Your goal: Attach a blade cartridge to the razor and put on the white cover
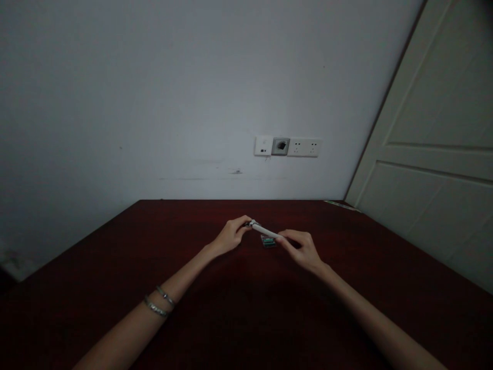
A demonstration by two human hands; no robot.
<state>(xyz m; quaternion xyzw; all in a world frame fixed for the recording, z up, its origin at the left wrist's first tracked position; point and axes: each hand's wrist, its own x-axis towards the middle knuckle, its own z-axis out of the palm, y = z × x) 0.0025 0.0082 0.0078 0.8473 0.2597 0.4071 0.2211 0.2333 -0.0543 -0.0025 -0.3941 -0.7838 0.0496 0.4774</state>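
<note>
A slim white stick-shaped handle (265,230) is held over the table between my two hands, slanting down to the right. My left hand (230,235) pinches a small dark or silvery piece at its upper left end; the exact kind of this piece is too small to make out. The lower right end of the handle sits between the thumb and fingers of my right hand (302,248). Just beneath the handle lies a small clear pack (268,241) with green contents, on the table. Neither hand touches the pack.
The dark red wooden table (239,318) runs up to a white wall (185,92). Wall sockets (304,147) sit above its back edge. A pale panelled door (435,154) stands along the right side, and a thin printed strip (341,205) lies at the back right corner.
</note>
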